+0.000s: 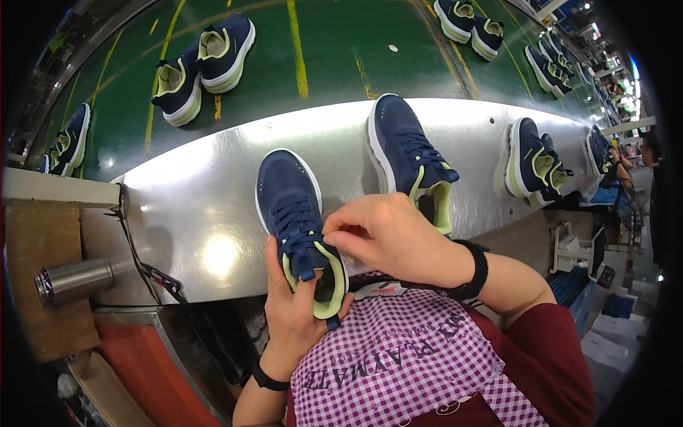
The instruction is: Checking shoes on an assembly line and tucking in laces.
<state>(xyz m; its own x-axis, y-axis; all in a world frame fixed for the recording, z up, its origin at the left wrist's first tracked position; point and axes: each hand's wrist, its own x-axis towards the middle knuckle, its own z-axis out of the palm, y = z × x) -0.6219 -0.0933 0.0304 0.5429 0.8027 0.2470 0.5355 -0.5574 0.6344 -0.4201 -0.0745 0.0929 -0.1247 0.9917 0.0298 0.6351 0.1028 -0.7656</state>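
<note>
- The navy shoe [279, 183] is at the near edge of the tabletop [185, 245], toe far and opening near, which likely keeps its collar within reach.
- The left hand [290, 317] has its fingers curled around the heel end, one at the opening, thumb along the left side; this grip seems meant to steady it.
- The right hand [388, 231] comes across from the right, fingers pinched together at the collar beside the laces [290, 213]; whether lace or edge is caught, I cannot tell.
- A second shoe [398, 132] lies just right, toe also far, probably kept close as its mate.
</note>
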